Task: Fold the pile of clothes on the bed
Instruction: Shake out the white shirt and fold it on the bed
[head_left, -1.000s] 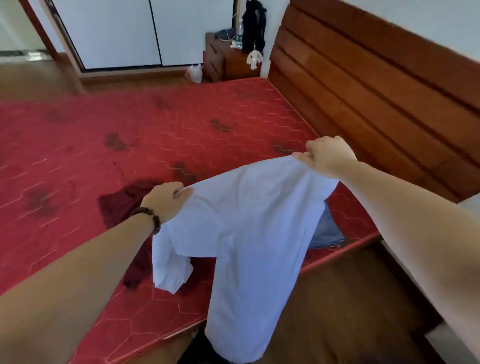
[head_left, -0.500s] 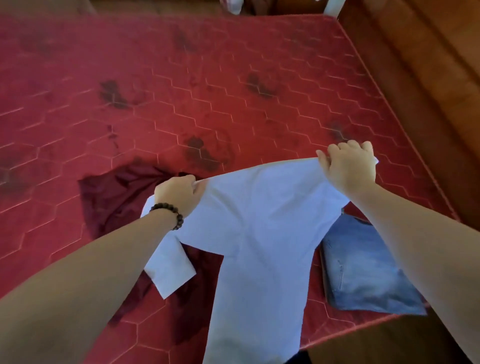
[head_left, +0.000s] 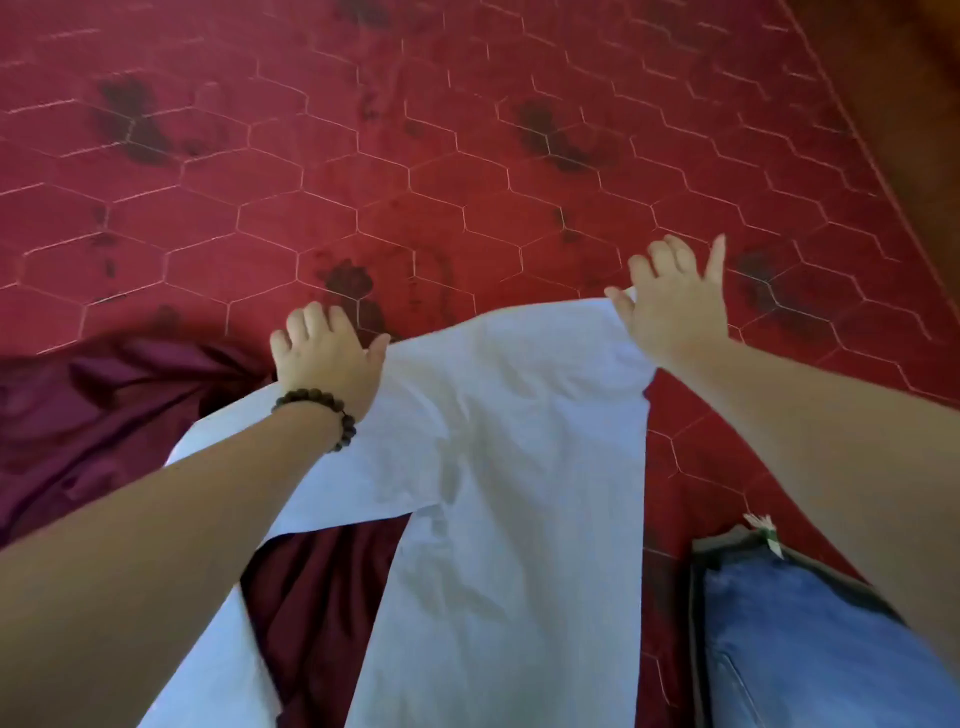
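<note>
A white shirt (head_left: 519, 441) lies spread flat on the red mattress (head_left: 415, 156), its lower part running off the bottom of the view. My left hand (head_left: 327, 353), with a bead bracelet on the wrist, rests on the shirt's upper left corner with its fingers apart. My right hand (head_left: 675, 301) lies at the upper right corner, fingers spread, and a bit of white cloth shows by the thumb. A crumpled maroon garment (head_left: 104, 410) lies partly under the shirt's left sleeve. Folded blue jeans (head_left: 805, 649) sit at the lower right, beside the shirt.
The red mattress has a hexagon stitch pattern and dark blotches and fills the far half of the view. A brown wooden surface (head_left: 924, 104) borders the mattress along the upper right edge.
Both hands have lowered the white shirt from the air onto the mattress and spread their fingers. The view has tilted down and moved closer to the bed.
</note>
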